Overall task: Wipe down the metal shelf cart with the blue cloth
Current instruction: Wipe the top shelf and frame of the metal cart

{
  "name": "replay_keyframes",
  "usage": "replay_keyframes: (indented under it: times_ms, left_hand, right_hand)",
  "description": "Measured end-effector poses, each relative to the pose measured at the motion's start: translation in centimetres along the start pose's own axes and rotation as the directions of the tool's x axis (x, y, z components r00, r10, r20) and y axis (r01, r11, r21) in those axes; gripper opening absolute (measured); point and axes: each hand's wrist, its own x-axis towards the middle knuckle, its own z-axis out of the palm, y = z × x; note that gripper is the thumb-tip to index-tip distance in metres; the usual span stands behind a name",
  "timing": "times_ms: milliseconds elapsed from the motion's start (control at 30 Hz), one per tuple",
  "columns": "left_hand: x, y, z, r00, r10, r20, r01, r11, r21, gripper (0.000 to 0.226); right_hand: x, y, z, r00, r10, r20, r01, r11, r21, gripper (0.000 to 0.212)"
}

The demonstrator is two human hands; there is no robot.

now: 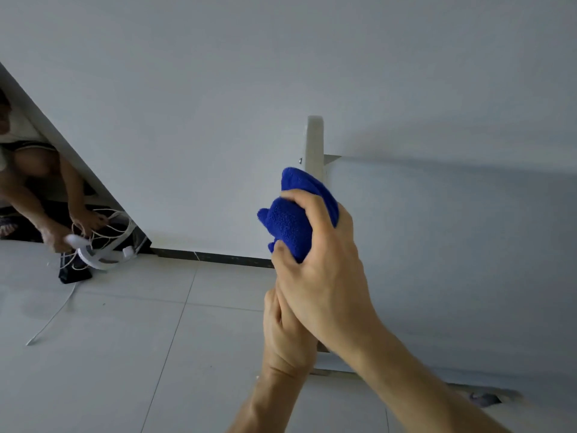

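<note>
The metal shelf cart shows as a pale grey upright post (pixel 314 142) with a flat grey shelf panel (pixel 452 260) running off to its right. My right hand (pixel 324 264) is shut on the blue cloth (pixel 290 226), bunched and pressed around the post just below its bracket. The cloth hides that stretch of the post. My left hand (pixel 287 332) sits directly under the right one, fingers curled around the post lower down, partly covered by my right wrist.
A white wall stands behind the cart with a dark skirting board (pixel 212 256) at the floor. At the far left a crouching person (pixel 40 195) handles white cables (pixel 103 239) over a black item. A dark caster (pixel 484 400) shows at the lower right. The floor is pale tile.
</note>
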Motion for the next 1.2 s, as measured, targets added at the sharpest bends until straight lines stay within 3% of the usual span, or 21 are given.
replay_keyframes:
  times_ms: [100, 167, 267, 367, 533, 633, 767, 900, 1067, 1200]
  left_hand:
    - [0.4, -0.4, -0.3, 0.997, -0.063, -0.054, 0.063, 0.998, -0.003, 0.027]
    - [0.6, -0.1, 0.0, 0.993, -0.116, -0.025, 0.113, 0.988, -0.104, 0.048]
    - [0.7, 0.2, 0.1, 0.989, -0.144, -0.039, 0.140, 0.985, -0.097, 0.062]
    - [0.6, 0.2, 0.1, 0.987, -0.158, -0.025, 0.156, 0.984, -0.092, 0.075]
    - [0.8, 0.1, 0.1, 0.991, -0.131, -0.024, 0.129, 0.987, -0.093, 0.067]
    - [0.8, 0.0, 0.1, 0.994, -0.104, -0.027, 0.101, 0.990, -0.096, 0.058]
    - [0.8, 0.1, 0.2, 0.996, -0.091, -0.023, 0.088, 0.991, -0.098, 0.060]
    - [0.9, 0.4, 0.1, 0.995, -0.104, -0.015, 0.102, 0.992, -0.075, 0.062]
    - [0.8, 0.6, 0.0, 0.993, -0.116, -0.020, 0.112, 0.984, -0.141, 0.042]
    - [0.9, 0.2, -1.1, 0.991, -0.132, 0.017, 0.132, 0.991, -0.011, 0.058]
  right_hand:
    - [2.3, 0.1, 0.1, 0.999, 0.037, 0.035, -0.035, 0.997, -0.069, 0.050]
    - [4.8, 0.2, -0.2, 0.995, 0.074, 0.062, -0.072, 0.997, -0.034, 0.046]
    - [9.6, 0.3, -0.7, 0.984, 0.156, 0.091, -0.165, 0.981, 0.105, 0.047]
    - [15.1, 0.3, -1.0, 0.970, 0.226, 0.085, -0.235, 0.966, 0.112, 0.049]
    - [18.5, 0.2, -0.4, 0.971, 0.237, 0.040, -0.239, 0.969, 0.055, 0.043]
    - [17.9, 0.1, -0.4, 0.974, 0.224, 0.025, -0.225, 0.972, 0.069, 0.040]
    - [14.9, 0.4, -0.7, 0.972, 0.211, 0.102, -0.230, 0.940, 0.252, 0.050]
    - [9.6, 0.4, -0.7, 0.982, 0.155, 0.113, -0.172, 0.970, 0.169, 0.054]
    - [2.2, 1.4, 0.0, 0.997, -0.025, 0.070, 0.015, 0.990, 0.137, 0.055]
    - [1.7, 1.6, 0.4, 0.999, -0.033, 0.012, 0.031, 0.990, 0.134, 0.051]
